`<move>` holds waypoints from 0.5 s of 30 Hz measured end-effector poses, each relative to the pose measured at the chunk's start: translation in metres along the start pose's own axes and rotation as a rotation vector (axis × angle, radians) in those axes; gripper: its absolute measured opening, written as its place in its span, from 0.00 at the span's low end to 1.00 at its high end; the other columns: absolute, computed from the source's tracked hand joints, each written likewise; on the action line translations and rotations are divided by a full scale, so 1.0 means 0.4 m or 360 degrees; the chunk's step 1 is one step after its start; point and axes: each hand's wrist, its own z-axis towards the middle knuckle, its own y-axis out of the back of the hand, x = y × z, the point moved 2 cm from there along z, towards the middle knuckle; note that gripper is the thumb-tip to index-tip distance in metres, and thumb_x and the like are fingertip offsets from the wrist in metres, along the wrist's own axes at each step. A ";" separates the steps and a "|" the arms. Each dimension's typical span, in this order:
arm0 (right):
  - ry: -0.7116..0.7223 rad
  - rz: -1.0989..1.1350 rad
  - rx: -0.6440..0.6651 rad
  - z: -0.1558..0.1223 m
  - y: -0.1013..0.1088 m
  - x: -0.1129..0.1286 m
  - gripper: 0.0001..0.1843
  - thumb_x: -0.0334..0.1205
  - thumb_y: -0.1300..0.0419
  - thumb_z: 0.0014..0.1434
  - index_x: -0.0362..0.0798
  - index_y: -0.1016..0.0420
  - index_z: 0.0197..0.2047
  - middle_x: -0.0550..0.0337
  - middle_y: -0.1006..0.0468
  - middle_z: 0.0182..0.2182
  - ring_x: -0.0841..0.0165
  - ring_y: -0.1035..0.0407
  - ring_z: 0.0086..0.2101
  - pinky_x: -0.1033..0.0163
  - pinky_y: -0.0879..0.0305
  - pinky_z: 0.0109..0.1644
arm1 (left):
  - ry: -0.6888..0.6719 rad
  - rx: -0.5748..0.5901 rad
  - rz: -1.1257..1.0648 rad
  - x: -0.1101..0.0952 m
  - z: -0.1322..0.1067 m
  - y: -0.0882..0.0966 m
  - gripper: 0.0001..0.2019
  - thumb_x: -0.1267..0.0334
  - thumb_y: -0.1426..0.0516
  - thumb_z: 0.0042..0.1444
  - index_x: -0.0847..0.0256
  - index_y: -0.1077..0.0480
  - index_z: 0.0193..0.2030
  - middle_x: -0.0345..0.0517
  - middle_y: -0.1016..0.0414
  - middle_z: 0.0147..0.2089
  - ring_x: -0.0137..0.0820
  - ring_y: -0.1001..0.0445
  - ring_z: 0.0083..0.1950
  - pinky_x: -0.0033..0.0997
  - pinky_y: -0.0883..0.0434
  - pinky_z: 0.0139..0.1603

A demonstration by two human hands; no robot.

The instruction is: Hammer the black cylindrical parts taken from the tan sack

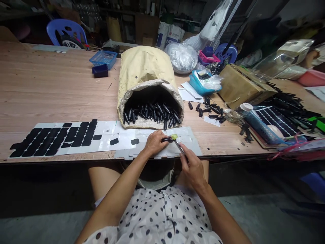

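Note:
My left hand (155, 142) is closed on a small black plastic part (166, 139) above the pale board (191, 140) at the table's front edge. A yellow-green round piece (174, 136) shows at the end of that part. In my right hand (191, 166) is a slim, dark metallic tool (179, 147), its tip touching or very near the yellow-green piece; its exact kind cannot be made out. Just beyond my hands lies a beige sack (147, 64), its mouth facing me, with many similar black parts (152, 112) inside.
White sheets at left carry rows of black rounded stickers (50, 139). Loose black parts (213, 108) lie right of the sack, near a blue basin (200, 84) and a cardboard box (241, 83). A clear blue bottle (264, 125) lies farther right. Blue baskets (103, 59) stand at back left.

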 end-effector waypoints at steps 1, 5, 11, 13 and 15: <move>-0.0015 -0.0032 -0.0049 0.009 0.007 -0.012 0.23 0.40 0.53 0.68 0.56 0.27 0.62 0.55 0.19 0.44 0.64 0.25 0.43 0.61 0.28 0.47 | -0.0003 0.0004 0.0008 0.000 0.003 0.000 0.11 0.62 0.38 0.56 0.51 0.19 0.46 0.44 0.25 0.40 0.38 0.28 0.48 0.37 0.30 0.52; -0.0139 -0.0361 -0.0124 0.058 0.035 -0.087 0.23 0.38 0.50 0.65 0.55 0.24 0.58 0.56 0.20 0.39 0.63 0.27 0.37 0.62 0.33 0.37 | -0.0063 -0.0001 0.0043 -0.010 0.000 0.009 0.11 0.62 0.40 0.58 0.55 0.20 0.46 0.46 0.25 0.42 0.39 0.27 0.49 0.39 0.29 0.53; -0.0125 -0.0614 -0.0154 0.099 0.025 -0.176 0.20 0.34 0.49 0.63 0.54 0.20 0.51 0.55 0.27 0.32 0.63 0.36 0.33 0.61 0.42 0.35 | -0.0755 0.0312 -0.0207 -0.060 -0.182 -0.035 0.16 0.56 0.48 0.65 0.53 0.24 0.53 0.49 0.22 0.44 0.35 0.24 0.43 0.34 0.28 0.48; -0.0135 -0.0648 -0.0156 0.097 0.012 -0.174 0.19 0.36 0.49 0.64 0.53 0.20 0.51 0.53 0.28 0.33 0.62 0.38 0.34 0.59 0.44 0.36 | -0.0730 0.0474 -0.0269 -0.049 -0.261 -0.075 0.16 0.54 0.48 0.65 0.53 0.24 0.52 0.48 0.21 0.41 0.34 0.23 0.41 0.33 0.28 0.47; -0.0181 -0.0684 -0.0156 0.094 0.003 -0.162 0.19 0.37 0.48 0.64 0.52 0.21 0.53 0.52 0.29 0.36 0.62 0.39 0.35 0.59 0.46 0.36 | -0.0397 0.0545 -0.0257 -0.013 -0.309 -0.113 0.15 0.56 0.48 0.64 0.52 0.23 0.51 0.47 0.20 0.42 0.35 0.22 0.43 0.33 0.28 0.49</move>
